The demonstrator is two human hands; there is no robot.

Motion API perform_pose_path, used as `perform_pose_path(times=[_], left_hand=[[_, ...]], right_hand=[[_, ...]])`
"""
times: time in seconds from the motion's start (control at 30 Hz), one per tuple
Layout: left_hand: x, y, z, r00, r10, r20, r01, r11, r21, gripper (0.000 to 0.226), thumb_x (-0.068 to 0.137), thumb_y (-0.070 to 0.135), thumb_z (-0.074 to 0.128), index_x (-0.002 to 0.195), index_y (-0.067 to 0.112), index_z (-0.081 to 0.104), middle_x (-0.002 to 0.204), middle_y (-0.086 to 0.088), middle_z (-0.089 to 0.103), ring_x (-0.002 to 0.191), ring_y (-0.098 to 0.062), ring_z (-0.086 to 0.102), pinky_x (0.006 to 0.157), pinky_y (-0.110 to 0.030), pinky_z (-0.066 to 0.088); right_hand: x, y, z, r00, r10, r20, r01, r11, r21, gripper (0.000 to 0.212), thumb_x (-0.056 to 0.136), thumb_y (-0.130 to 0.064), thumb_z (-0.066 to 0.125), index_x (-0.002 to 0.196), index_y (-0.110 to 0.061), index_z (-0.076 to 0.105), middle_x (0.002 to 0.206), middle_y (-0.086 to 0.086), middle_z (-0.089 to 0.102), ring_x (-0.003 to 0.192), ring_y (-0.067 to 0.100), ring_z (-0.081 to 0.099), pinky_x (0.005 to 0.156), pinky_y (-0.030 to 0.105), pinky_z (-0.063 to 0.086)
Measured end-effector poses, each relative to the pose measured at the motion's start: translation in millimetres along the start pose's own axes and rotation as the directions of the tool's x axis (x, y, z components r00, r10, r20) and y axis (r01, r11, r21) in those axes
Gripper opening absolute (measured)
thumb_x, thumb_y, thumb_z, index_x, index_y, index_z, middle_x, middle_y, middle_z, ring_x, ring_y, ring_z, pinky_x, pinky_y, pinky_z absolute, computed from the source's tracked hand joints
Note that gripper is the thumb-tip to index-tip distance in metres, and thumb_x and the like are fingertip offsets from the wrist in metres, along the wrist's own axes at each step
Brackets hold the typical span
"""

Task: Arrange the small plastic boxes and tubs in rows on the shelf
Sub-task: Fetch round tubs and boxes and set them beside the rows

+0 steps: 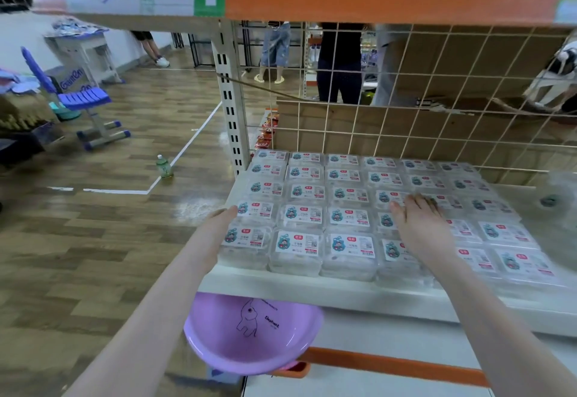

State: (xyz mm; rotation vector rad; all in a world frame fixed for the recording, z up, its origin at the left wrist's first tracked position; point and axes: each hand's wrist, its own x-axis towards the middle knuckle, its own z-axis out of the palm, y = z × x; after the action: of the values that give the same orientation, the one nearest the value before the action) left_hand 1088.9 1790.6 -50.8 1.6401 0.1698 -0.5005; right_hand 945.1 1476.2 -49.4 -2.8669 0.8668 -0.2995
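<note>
The boxes point(349, 218) fill the shelf point(312, 287) in rows up to its front edge. The left hand point(223, 218) presses flat-fingered against the left-edge column, and the right hand point(418, 218) lies flat on top. A hard sideways shove could buckle the rows or tip front boxes off.

I see clear, glossy plastic boxes point(349, 250) with white paper labels, lying on a smooth, matt cream shelf point(312, 290) of painted metal. Behind them stands a thin wire grid point(406, 134) backed by dull brown cardboard point(468, 65). Below hangs a shiny lilac plastic basin point(249, 334). The floor point(109, 240) looks like polished wood planks, reflecting light.
</note>
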Motion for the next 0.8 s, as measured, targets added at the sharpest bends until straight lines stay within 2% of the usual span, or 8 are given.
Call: perform_pose_path(times=[0.1, 0.2, 0.3, 0.37, 0.47, 0.6, 0.7, 0.8], left_hand=[[2, 2, 5, 0.997, 0.08, -0.007, -0.078, 0.989, 0.129, 0.046, 0.095, 0.042, 0.048, 0.134, 0.017, 0.047, 0.117, -0.004, 0.063, 0.102, -0.022, 0.06, 0.094, -0.038, 0.046], [-2, 12, 17, 0.934, 0.35, -0.065, -0.292, 0.858, 0.423, 0.048, 0.097, 0.04, 0.042, 0.14, 0.02, 0.04, 0.098, 0.017, 0.057, 0.071, -0.002, 0.052, 0.056, -0.013, 0.044], [5, 21, 31, 0.858, 0.504, 0.094, -0.415, 0.576, 0.704, 0.06, 0.095, 0.048, 0.036, 0.145, 0.014, 0.033, 0.145, -0.001, 0.041, 0.126, -0.018, 0.044, 0.095, -0.032, 0.039], [13, 22, 39, 0.853, 0.496, 0.161, -0.415, 0.461, 0.784, 0.06, 0.095, 0.052, 0.033, 0.141, 0.013, 0.037, 0.147, -0.007, 0.036, 0.131, -0.02, 0.037, 0.09, -0.033, 0.034], [20, 18, 48, 0.842, 0.511, 0.173, -0.376, 0.324, 0.868, 0.057, 0.093, 0.054, 0.034, 0.133, 0.015, 0.042, 0.13, -0.006, 0.044, 0.115, -0.024, 0.047, 0.074, -0.031, 0.035], [23, 14, 48, 0.836, 0.526, 0.158, -0.344, 0.277, 0.897, 0.059, 0.091, 0.057, 0.036, 0.132, 0.015, 0.043, 0.129, -0.005, 0.044, 0.106, -0.023, 0.049, 0.072, -0.031, 0.036], [27, 20, 53, 0.853, 0.498, 0.154, -0.367, 0.363, 0.856, 0.054, 0.091, 0.055, 0.035, 0.121, 0.012, 0.048, 0.117, -0.007, 0.047, 0.1, -0.024, 0.05, 0.074, -0.033, 0.037], [37, 37, 60, 0.866, 0.48, 0.138, -0.351, 0.388, 0.852, 0.058, 0.093, 0.053, 0.037, 0.128, 0.007, 0.043, 0.126, -0.012, 0.046, 0.115, -0.031, 0.049, 0.085, -0.04, 0.044]], right_hand=[[-1, 1, -8, 1.0, -0.016, -0.018, 0.017, 0.999, 0.032, 0.056, 0.099, -0.043, 0.024, 0.134, -0.004, 0.044, 0.142, 0.016, 0.042, 0.135, 0.03, 0.033, 0.112, 0.039, 0.023], [1, 10, -17, 1.0, -0.028, -0.013, 0.028, 1.0, -0.012, 0.055, 0.099, -0.045, 0.025, 0.141, -0.011, 0.037, 0.148, 0.013, 0.034, 0.138, 0.029, 0.028, 0.111, 0.04, 0.024], [5, 26, -21, 0.998, -0.037, 0.055, 0.039, 0.999, -0.028, 0.054, 0.099, -0.045, 0.025, 0.143, -0.014, 0.034, 0.149, 0.013, 0.032, 0.139, 0.03, 0.025, 0.113, 0.042, 0.018], [7, 35, -20, 0.995, -0.044, 0.09, 0.045, 0.999, -0.004, 0.055, 0.099, -0.046, 0.026, 0.143, -0.014, 0.033, 0.149, 0.013, 0.031, 0.14, 0.031, 0.022, 0.115, 0.042, 0.014], [9, 42, -15, 0.992, -0.024, 0.126, 0.023, 1.0, 0.009, 0.059, 0.098, -0.048, 0.024, 0.146, -0.015, 0.027, 0.153, 0.013, 0.024, 0.142, 0.031, 0.016, 0.117, 0.041, 0.009], [11, 42, -9, 0.991, -0.008, 0.132, 0.006, 1.0, 0.015, 0.06, 0.097, -0.05, 0.021, 0.147, -0.016, 0.023, 0.154, 0.015, 0.02, 0.143, 0.033, 0.013, 0.117, 0.044, 0.008], [13, 41, -10, 0.992, -0.011, 0.123, 0.007, 0.999, 0.037, 0.061, 0.097, -0.051, 0.021, 0.146, -0.016, 0.027, 0.153, 0.013, 0.023, 0.142, 0.032, 0.016, 0.115, 0.044, 0.011], [20, 45, -14, 0.996, -0.008, 0.094, 0.007, 1.0, 0.012, 0.06, 0.097, -0.05, 0.022, 0.144, -0.014, 0.032, 0.152, 0.013, 0.027, 0.141, 0.03, 0.02, 0.116, 0.042, 0.014]])
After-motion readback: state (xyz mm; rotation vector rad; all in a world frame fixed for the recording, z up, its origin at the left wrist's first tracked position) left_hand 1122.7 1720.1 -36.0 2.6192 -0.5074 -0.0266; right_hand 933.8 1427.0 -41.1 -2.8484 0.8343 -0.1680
